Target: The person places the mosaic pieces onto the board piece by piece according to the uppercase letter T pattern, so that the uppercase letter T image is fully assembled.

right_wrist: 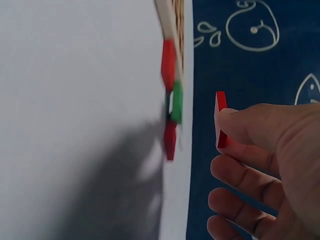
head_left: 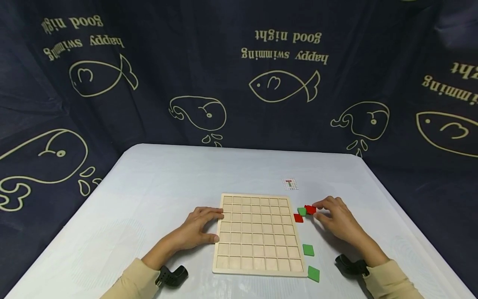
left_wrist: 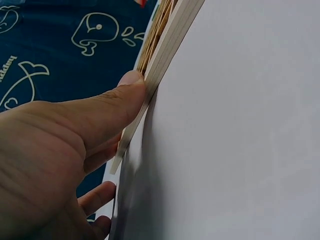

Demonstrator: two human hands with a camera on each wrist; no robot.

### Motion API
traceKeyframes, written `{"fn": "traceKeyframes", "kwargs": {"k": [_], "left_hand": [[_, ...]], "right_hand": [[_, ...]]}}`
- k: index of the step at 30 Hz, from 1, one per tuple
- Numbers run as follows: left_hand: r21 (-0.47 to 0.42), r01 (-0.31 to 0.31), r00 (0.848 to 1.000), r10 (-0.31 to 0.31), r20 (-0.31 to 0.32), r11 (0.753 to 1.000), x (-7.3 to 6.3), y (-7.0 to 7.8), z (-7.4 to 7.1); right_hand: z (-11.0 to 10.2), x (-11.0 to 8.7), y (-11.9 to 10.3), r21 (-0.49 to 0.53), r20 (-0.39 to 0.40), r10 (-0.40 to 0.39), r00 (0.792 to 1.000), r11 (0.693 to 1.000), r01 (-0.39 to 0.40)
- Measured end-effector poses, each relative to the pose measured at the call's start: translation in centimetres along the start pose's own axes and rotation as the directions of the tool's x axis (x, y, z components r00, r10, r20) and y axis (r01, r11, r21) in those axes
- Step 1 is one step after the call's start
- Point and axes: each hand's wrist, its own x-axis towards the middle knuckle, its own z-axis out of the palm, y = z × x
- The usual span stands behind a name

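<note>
A pale wooden grid board (head_left: 257, 238) lies flat on the white table. My left hand (head_left: 196, 228) rests at its left side, thumb and fingertips touching the edge; in the left wrist view the thumb (left_wrist: 112, 102) presses against the wooden rim. My right hand (head_left: 340, 220), right of the board, pinches a thin red square tile (right_wrist: 220, 120) between thumb and forefinger, raised above the tabletop. Beneath and left of it lie a green tile (head_left: 302, 211) and a red tile (head_left: 298, 218) by the board's right edge, with another red tile (right_wrist: 170, 142) beside them.
Two more green tiles lie near the board's lower right, one green tile (head_left: 308, 250) above the other green tile (head_left: 313, 274). A small printed card (head_left: 290, 184) with a red and green T on a grid lies beyond the board. A dark patterned cloth (head_left: 239, 124) hangs behind the table.
</note>
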Motion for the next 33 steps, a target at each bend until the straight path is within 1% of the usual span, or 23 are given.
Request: {"fn": "traceKeyframes", "kwargs": {"k": [8,12,19,21,27,33], "left_hand": [[0.012,-0.023,1.000,0.024,-0.018,1.000,-0.1,-0.1,0.2],[-0.011,-0.023,1.000,0.023,-0.019,1.000,-0.2,-0.2,0.2],[-0.021,-0.022,0.999,0.021,-0.030,1.000,-0.2,-0.2,0.2],[-0.023,-0.019,0.999,0.019,-0.030,1.000,-0.2,-0.2,0.2],[-0.017,-0.011,0.999,0.010,-0.038,1.000,-0.1,-0.2,0.3],[-0.026,0.009,1.000,-0.009,-0.026,1.000,-0.1,-0.1,0.4]], "right_hand": [[0.4,0.4,-2.1,0.028,-0.042,-0.101,0.994,0.994,0.102],[0.6,0.7,-3.0,0.046,-0.033,-0.116,0.993,0.992,0.117],[0.8,1.3,-4.2,0.088,0.000,-0.108,0.994,0.990,0.108],[1.0,1.4,-4.5,0.093,0.003,-0.117,0.993,0.989,0.116],[1.6,1.8,-4.9,0.105,-0.022,-0.178,0.984,0.978,0.179],[1.8,2.1,-5.2,0.095,-0.031,-0.225,0.974,0.969,0.227]]}}
